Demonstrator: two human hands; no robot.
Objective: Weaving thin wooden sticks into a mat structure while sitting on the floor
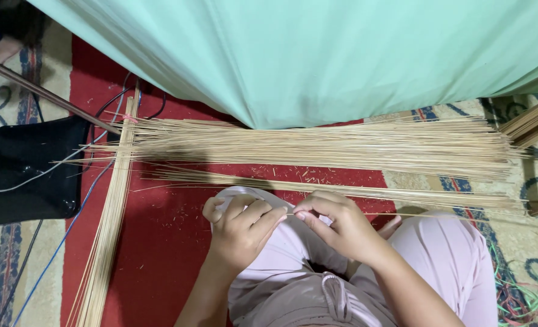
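Pinching was seen at frame centre: a single thin stick (402, 214) was gripped by the right hand (335, 227) between thumb and fingertips, fingers curled in tight. The stick ran out toward 3 o'clock, over the right knee in pale pink trousers (450, 254). The left hand (241, 230) was curled into a loose fist just at 9 o'clock of the right hand, its fingertips meeting the stick's end; a firm hold there could not be confirmed. A wide sheaf of sticks (317, 145) was laid flat at 12 o'clock on the red carpet (160, 242), under a mint-green cloth (317, 54). A second bundle (108, 230) was laid crosswise at 9 o'clock. A black bag (26, 169) and cables (57, 248) were placed further out at 9 o'clock.
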